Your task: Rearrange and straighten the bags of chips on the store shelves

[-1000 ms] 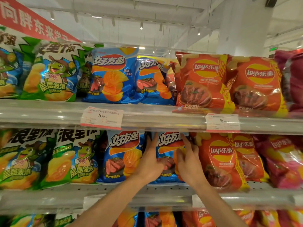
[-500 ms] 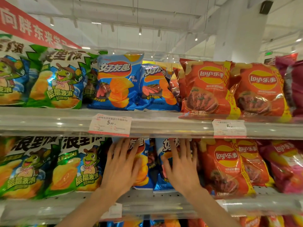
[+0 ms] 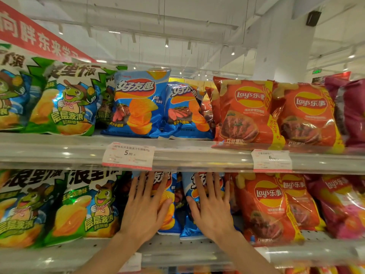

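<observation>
Clear-fronted shelves (image 3: 197, 157) crossed the frame, upper and lower, each holding upright chip bags: green bags (image 3: 65, 99) at left, blue in the middle, red Lay's bags (image 3: 245, 111) at right. At lower centre, two blue bags (image 3: 173, 196) stood on end, long axes vertical, fronts facing out. The left hand (image 3: 146, 208) and right hand (image 3: 211, 208) lay flat, fingers spread, one pressed on each bag. White price tags (image 3: 128, 155) hung from the upper rail.

Green frog-mascot chip bags (image 3: 65, 99): five. Blue steak-flavour chip bags (image 3: 138, 103): four, two per shelf. Orange Lay's bags (image 3: 245, 111): four clearly visible. Pink-magenta bags (image 3: 343, 206): count unclear. Price tags (image 3: 128, 156): two. Hands (image 3: 146, 210): two.
</observation>
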